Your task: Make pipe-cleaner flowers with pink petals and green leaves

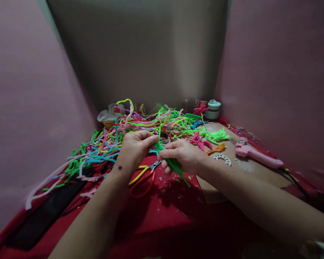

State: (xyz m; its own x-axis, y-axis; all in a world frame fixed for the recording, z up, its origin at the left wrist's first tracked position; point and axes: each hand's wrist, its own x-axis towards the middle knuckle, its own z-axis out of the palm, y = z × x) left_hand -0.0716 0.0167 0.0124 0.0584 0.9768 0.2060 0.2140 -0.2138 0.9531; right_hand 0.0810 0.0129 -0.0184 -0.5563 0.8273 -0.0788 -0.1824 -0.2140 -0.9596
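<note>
Between my two hands is a bundle of dark green strips [174, 164], its loose ends pointing down and right. My right hand [182, 154] pinches the bundle near its upper part. At the top end, the fingertips of my left hand [137, 145] are closed on the green piece, where a bright green fuzzy stem [160, 126] rises. Scissors with one yellow and one red handle [143, 182] lie on the red cloth just below my hands. Behind them spreads a tangled pile of coloured fuzzy stems [143, 122].
On the right, a pink glue gun [259, 157] rests on a brown board [243, 172] beside a white ring piece [222, 158] and pink and orange fuzzy shapes. A pale green jar [213, 109] stands behind. A black flat object [43, 216] lies left on red cloth [167, 216].
</note>
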